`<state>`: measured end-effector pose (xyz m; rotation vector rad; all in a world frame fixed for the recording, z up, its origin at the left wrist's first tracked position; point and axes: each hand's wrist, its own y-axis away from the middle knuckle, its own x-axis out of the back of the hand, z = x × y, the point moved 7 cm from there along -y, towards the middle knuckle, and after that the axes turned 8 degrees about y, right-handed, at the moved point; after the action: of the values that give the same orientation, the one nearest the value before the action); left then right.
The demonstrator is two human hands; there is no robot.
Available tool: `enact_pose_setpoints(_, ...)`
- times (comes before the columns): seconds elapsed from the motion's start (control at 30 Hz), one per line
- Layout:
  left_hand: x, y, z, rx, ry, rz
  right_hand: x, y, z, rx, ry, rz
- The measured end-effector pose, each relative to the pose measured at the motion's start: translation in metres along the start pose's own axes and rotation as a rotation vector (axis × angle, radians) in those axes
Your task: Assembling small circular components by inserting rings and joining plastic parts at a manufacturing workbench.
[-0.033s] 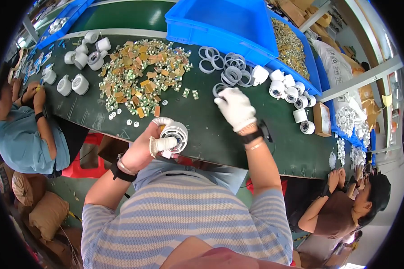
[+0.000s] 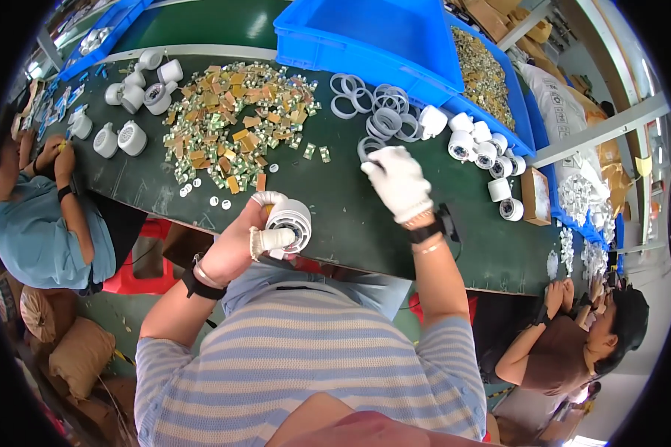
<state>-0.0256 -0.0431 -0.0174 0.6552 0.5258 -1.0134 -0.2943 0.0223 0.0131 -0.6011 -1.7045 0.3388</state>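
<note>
My left hand (image 2: 246,232), with white covers on its thumb and a finger, is closed around a white round plastic housing (image 2: 294,216). The housing's ribbed open end faces up toward me, and my thumb lies across it. Over the table to the right, my right hand (image 2: 397,182) wears a white glove. Its curled fingertips are at a grey ring (image 2: 366,144) and seem to grip its near edge; the exact contact is partly hidden by the glove. More grey rings (image 2: 386,121) lie in a loose group just beyond it.
A heap of small green and tan circuit boards (image 2: 238,119) covers the middle of the table (image 2: 335,201). White housings (image 2: 492,153) stand on the right, others (image 2: 132,138) on the left. A blue crate (image 2: 365,56) is behind. Co-workers (image 2: 52,231) sit on both sides.
My right hand has shifted slightly to the right, and the grey ring at its fingertips has moved a little with it. My left hand still holds the housing, almost unmoved.
</note>
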Motion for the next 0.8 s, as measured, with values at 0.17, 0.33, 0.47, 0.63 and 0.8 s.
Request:
enact_pose_setpoints(0.17,-0.016,-0.018,0.003,-0.092,-0.285,-0.029,0.028,0.055,0.002,-0.833,-1.358,-0.040)
enact_pose_setpoints(0.33,-0.063,-0.023,0.009,-0.395,-0.880,-0.118,0.030,0.089,-0.037,-0.957,-1.978,0.018)
enact_pose_setpoints(0.47,-0.085,-0.021,0.014,-0.534,-1.249,-0.164,0.033,0.089,-0.057,-0.961,-2.193,-0.050)
enact_pose_setpoints(0.63,-0.094,-0.015,0.016,-0.639,-1.494,-0.283,0.021,0.092,-0.055,-0.996,-2.113,-0.278)
enact_pose_setpoints(0.8,-0.103,-0.011,0.015,-0.641,-1.697,-0.409,0.015,0.086,-0.058,-0.792,-1.743,-0.666)
